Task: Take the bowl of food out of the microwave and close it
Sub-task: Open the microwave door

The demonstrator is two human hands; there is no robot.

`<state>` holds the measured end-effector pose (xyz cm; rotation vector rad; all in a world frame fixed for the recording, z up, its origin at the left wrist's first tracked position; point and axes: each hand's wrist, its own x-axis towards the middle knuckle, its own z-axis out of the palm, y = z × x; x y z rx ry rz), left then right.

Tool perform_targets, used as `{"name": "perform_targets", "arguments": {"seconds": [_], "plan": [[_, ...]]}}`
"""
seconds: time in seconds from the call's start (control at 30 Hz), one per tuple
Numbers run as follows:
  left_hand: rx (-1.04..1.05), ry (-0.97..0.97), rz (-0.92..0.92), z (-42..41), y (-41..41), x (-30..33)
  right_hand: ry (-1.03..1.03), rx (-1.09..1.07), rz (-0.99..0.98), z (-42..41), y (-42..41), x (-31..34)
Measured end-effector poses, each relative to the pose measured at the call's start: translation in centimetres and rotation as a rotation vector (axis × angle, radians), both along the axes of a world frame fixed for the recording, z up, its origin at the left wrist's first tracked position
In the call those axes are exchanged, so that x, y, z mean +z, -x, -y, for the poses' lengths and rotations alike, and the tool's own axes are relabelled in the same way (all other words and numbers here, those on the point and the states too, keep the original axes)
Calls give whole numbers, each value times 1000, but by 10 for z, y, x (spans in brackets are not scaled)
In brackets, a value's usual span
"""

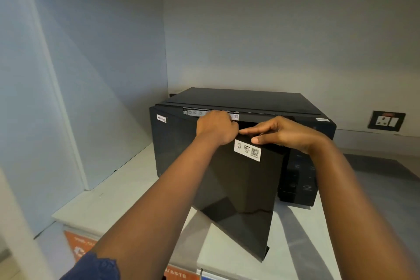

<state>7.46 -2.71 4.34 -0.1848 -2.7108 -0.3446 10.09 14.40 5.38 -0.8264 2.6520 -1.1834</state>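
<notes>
A black microwave [238, 100] stands on a white counter [109, 200] in a corner. Its glossy black door [245, 191], hinged on the left, is swung partly out towards me and carries a white sticker near its top. My left hand [216, 128] is curled over the door's top edge. Beside it, my right hand [286, 134] pinches the same edge, thumb on the front by the sticker and index finger along the top. The door and my hands hide the inside of the microwave, and no bowl is in view.
The microwave's control panel [300, 179] shows to the right of the door. A wall socket [386, 120] sits on the back wall at the right. Walls close in at the left and behind. Orange-labelled bins [79, 248] stand below the counter's front edge.
</notes>
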Motion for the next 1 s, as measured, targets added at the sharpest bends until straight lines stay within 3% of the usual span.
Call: {"name": "perform_targets", "arguments": {"seconds": [0.1, 0.23, 0.53, 1.0], "plan": [[129, 74, 230, 17, -6, 9, -29, 76, 39, 18, -7, 5], [221, 128, 361, 44, -13, 13, -2, 188, 93, 47, -15, 5], [176, 232, 465, 98, -44, 24, 81, 417, 102, 116, -24, -2], [113, 52, 460, 195, -90, 26, -35, 575, -115, 215, -48, -16]]}}
